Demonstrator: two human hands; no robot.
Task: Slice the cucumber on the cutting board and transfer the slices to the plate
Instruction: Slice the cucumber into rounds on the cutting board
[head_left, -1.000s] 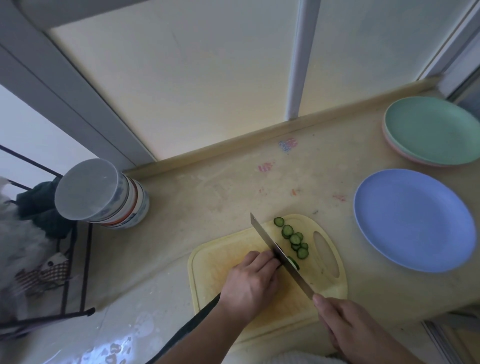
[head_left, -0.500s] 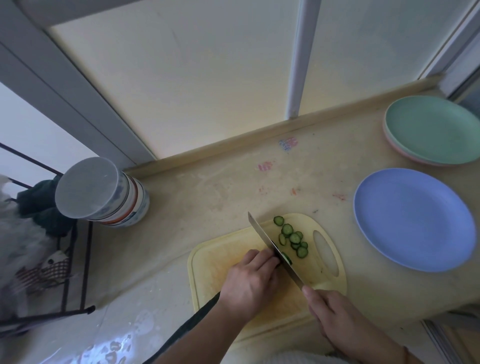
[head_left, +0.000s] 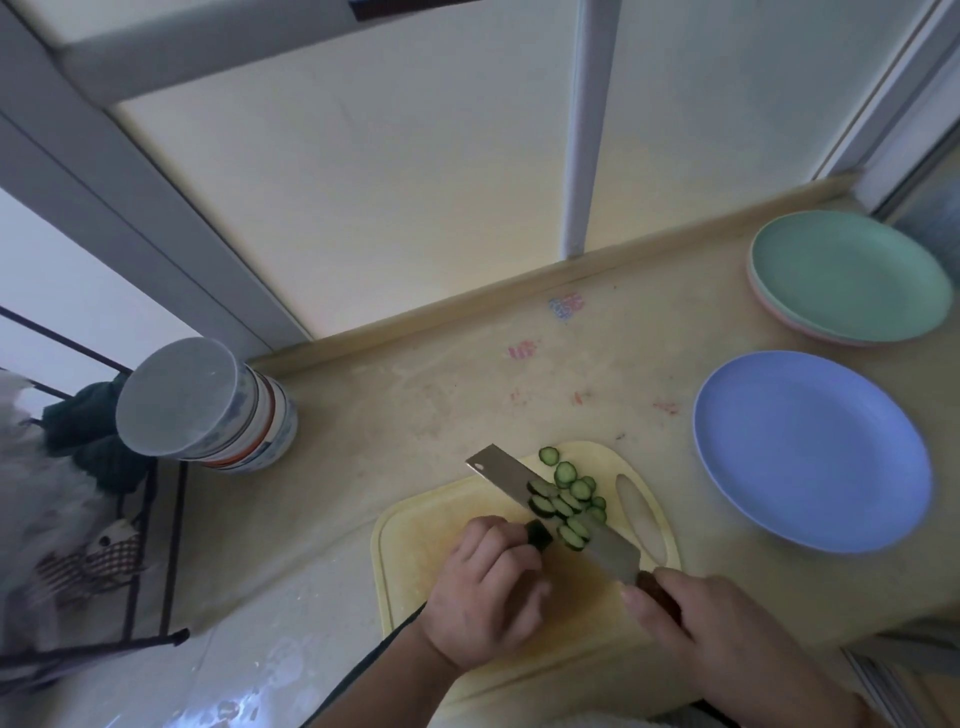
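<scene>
Since a second ago, more slices (head_left: 569, 512) have been cut; cucumber (head_left: 538, 535) stub pinned by left hand (head_left: 485, 592), knife (head_left: 558, 512) gripped by right hand (head_left: 696, 623), plate (head_left: 810, 457) at two o'clock unfilled.

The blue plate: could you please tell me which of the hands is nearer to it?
Right. The right hand, gripping the knife handle, sits below-left of the blue plate; the left hand holds the cucumber farther left on the cutting board.
</scene>
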